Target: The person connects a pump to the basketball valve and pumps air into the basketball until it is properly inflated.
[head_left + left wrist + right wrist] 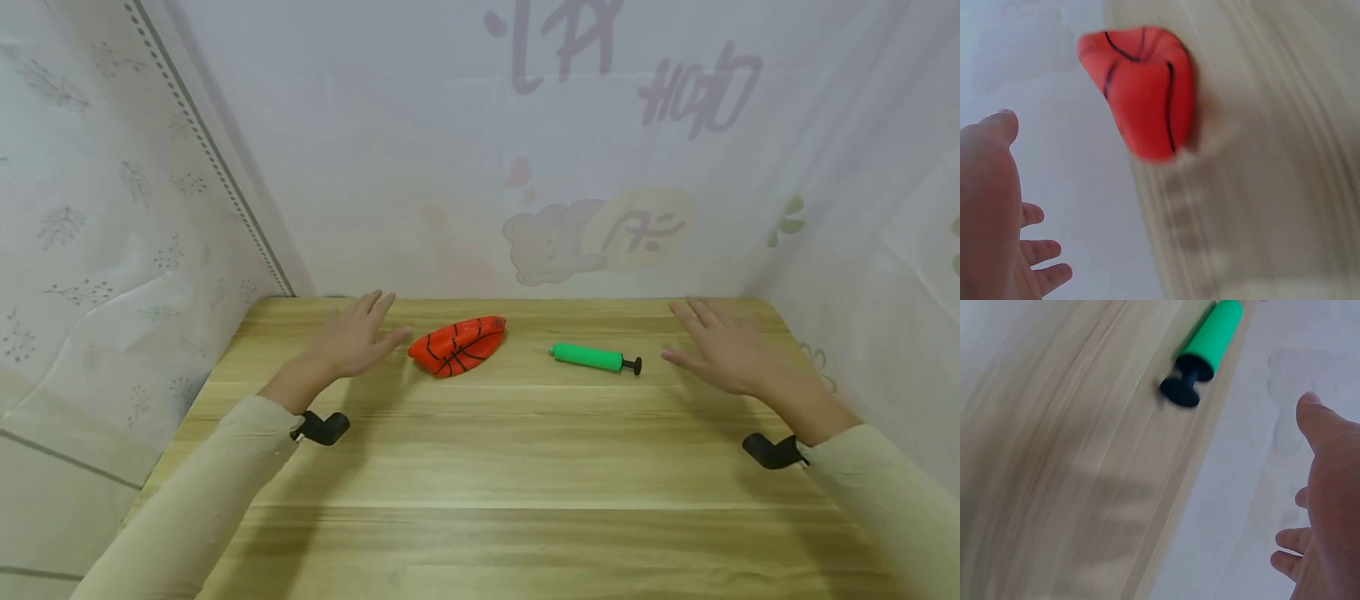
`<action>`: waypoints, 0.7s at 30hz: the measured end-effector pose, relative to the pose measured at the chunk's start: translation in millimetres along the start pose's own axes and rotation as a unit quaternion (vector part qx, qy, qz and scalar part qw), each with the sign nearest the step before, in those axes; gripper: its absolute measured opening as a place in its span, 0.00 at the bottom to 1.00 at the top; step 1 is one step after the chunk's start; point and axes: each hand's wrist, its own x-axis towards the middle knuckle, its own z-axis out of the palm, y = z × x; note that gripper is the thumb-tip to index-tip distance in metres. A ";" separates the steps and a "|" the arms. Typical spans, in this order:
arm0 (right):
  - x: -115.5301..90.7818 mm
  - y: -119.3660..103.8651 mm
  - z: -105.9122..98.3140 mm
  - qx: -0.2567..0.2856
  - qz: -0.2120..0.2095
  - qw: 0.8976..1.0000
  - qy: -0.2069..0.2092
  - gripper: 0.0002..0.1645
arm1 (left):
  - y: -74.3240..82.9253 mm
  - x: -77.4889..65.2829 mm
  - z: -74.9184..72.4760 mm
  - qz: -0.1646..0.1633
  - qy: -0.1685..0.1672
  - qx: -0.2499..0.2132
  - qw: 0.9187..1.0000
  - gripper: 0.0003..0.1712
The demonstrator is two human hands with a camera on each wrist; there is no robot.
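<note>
A deflated, folded orange-red ball (459,347) with black basketball lines lies on the wooden table, left of the middle. To its right is a green hand pump (588,357), its thin needle pointing left and its black handle (1180,391) to the right. My left hand (352,340) is held over the table just left of the ball, fingers straight and thumb spread, holding nothing. On the other side, my right hand (723,354) hovers to the right of the pump handle, likewise with straight fingers and nothing in it.
The wooden table (480,467) reaches back to a pale printed cloth (420,150) hanging behind it. Patterned cloth (112,208) hangs on the left, and more cloth (885,275) on the right. Each wrist carries a black camera mount (322,428).
</note>
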 end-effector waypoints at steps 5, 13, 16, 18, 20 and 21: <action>21.7 -25.2 4.5 0.010 -0.026 1.000 -0.001 0.50 | 30.0 27.7 5.3 0.026 -0.011 0.000 1.000 0.45; 54.3 -59.6 22.8 0.000 -0.071 0.997 -0.006 0.46 | 78.9 63.4 21.9 0.042 -0.031 0.023 0.998 0.48; 63.9 -71.5 32.0 -0.005 -0.080 0.997 -0.006 0.45 | 90.9 72.8 31.0 0.041 -0.041 0.031 0.998 0.50; 69.3 -77.0 38.9 -0.009 -0.081 0.997 -0.009 0.46 | 95.8 77.9 38.2 0.043 -0.040 0.045 0.997 0.51; 73.4 -81.2 45.7 -0.007 -0.085 0.996 -0.013 0.46 | 99.5 82.2 45.3 0.043 -0.041 0.060 0.996 0.51; 75.1 -82.5 49.1 -0.005 -0.087 0.996 -0.013 0.46 | 101.2 84.0 48.6 0.043 -0.041 0.065 0.996 0.51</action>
